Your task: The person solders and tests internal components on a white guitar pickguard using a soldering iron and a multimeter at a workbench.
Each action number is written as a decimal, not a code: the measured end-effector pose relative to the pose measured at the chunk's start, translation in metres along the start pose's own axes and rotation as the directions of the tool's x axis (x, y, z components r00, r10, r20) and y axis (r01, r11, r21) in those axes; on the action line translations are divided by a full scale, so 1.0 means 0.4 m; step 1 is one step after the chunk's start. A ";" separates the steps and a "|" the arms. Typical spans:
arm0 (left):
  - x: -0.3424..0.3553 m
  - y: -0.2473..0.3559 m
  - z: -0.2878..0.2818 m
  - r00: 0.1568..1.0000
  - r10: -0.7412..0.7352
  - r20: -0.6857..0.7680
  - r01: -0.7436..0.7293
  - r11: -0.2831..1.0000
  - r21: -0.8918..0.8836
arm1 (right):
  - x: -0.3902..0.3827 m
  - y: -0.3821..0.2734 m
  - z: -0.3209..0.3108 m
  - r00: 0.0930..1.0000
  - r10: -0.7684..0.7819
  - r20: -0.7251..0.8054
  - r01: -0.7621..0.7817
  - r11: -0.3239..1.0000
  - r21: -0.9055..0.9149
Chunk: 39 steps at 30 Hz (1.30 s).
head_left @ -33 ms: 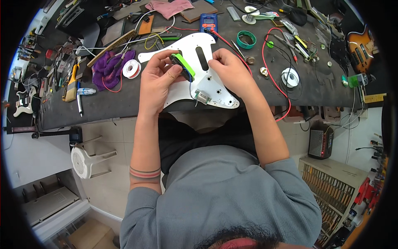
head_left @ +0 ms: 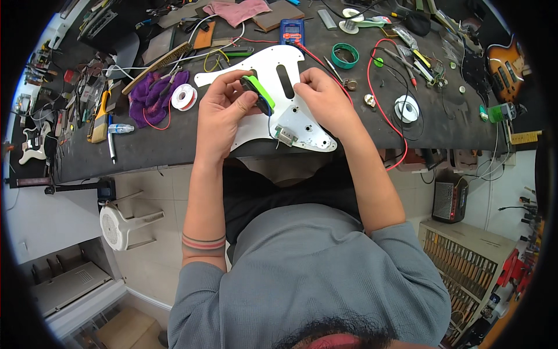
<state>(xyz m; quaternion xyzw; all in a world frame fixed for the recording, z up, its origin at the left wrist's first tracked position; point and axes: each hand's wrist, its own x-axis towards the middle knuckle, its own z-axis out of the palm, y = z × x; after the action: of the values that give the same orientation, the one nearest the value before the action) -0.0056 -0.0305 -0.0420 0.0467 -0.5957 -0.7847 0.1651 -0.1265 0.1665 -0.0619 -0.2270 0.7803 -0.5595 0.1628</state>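
My left hand point(head_left: 218, 116) is closed round a slim black guitar pickup with a bright green strip point(head_left: 261, 90) along its side, held tilted above the white pickguard point(head_left: 264, 65). A thin dark wire runs down from it toward a small metal switch-like part point(head_left: 285, 136) on the pickguard's near half. My right hand point(head_left: 321, 96) is over the pickguard's right edge, thumb and fingers pinched together. Whatever lies between those fingertips is hidden or too fine to name. Slots and round holes show in the pickguard.
A blue multimeter point(head_left: 292, 32) and a green tape ring point(head_left: 345, 56) are beyond my hands. Left are a wire spool point(head_left: 184, 97) and a purple cloth point(head_left: 152, 96). On the right, a red cable point(head_left: 372, 93) curves past a white spool point(head_left: 406, 109). A sunburst guitar body point(head_left: 505, 72) stands far right.
The pickguard and the metal part on it have shifted very slightly to the right. My left hand and the pickup have moved a hair right too; the right hand barely differs.
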 end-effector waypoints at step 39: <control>-0.242 0.207 0.063 0.933 0.341 -0.116 -0.343 0.939 0.005 | -0.256 -0.232 0.080 0.617 -0.787 0.031 0.785 0.611 -0.107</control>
<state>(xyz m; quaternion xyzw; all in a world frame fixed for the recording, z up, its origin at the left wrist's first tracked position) 0.0955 0.0037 0.0319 -0.0136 -0.5784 -0.7444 0.3334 -0.0079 0.1705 0.0158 -0.5490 0.6331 -0.5327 -0.1185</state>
